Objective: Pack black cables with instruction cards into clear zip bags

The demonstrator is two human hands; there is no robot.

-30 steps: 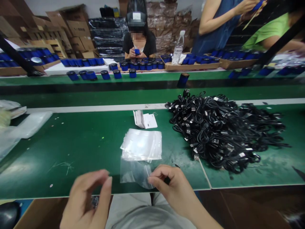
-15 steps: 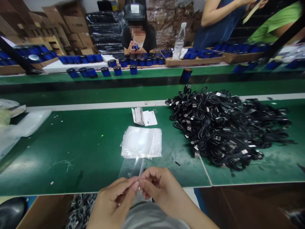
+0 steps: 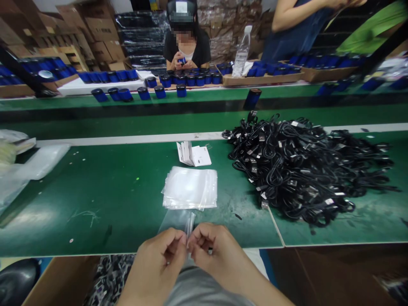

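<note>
A clear plastic bag [image 3: 176, 221] is pinched by its near edge between my left hand [image 3: 164, 257] and my right hand [image 3: 213, 250], at the front edge of the green table. Both hands are closed, thumbs against fingers, with the fingertips almost touching. Just beyond them lies a stack of clear plastic bags [image 3: 190, 188]. Behind that stack are folded white leaflets [image 3: 191, 154], some standing on edge and some flat. To the right spreads a big heap of coiled black USB cables [image 3: 287, 165].
Plastic packaging [image 3: 44, 161] lies at the left. A dark-blue cylinder [image 3: 253, 98] stands on the conveyor beyond the white strip [image 3: 137, 139]. Across it, a co-worker [image 3: 188, 46] handles a blue item near rows of blue jars and a water bottle [image 3: 242, 53]. Below the table is a box of packed items [image 3: 110, 276].
My left fingers have curled in more and the fingertips have shifted slightly along the bag's edge. The camera view has moved a little. The stack, leaflets and cables stay in place.
</note>
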